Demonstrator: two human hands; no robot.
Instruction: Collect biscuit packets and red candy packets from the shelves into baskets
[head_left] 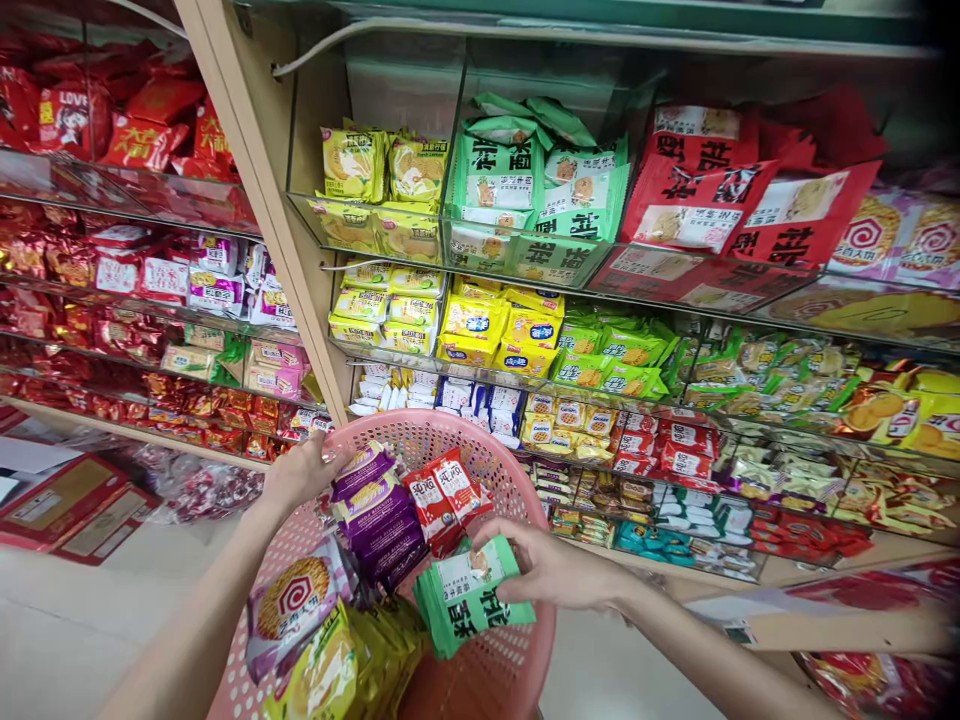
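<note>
A pink perforated plastic basket point(531, 500) is in front of me, filled with packaged snacks. My left hand point(304, 472) grips its rim at the far left, thumb on the inner side. My right hand point(525, 570) holds several green snack packets point(469, 592) stacked together over the basket's right part. Inside lie purple biscuit packets point(379, 520), red-and-white packets point(442, 492), a lilac packet with a round biscuit picture point(294, 600), and yellow packets point(337, 660). The fingers under the green packets are partly hidden.
Shelves with clear bins rise ahead, holding green packets point(499, 170), red packets point(701, 200), and yellow lemon packets point(354, 165). A slanted wooden post point(255, 190) divides them from red-wrapped sweets at left. A red carton point(71, 505) sits on the floor at left.
</note>
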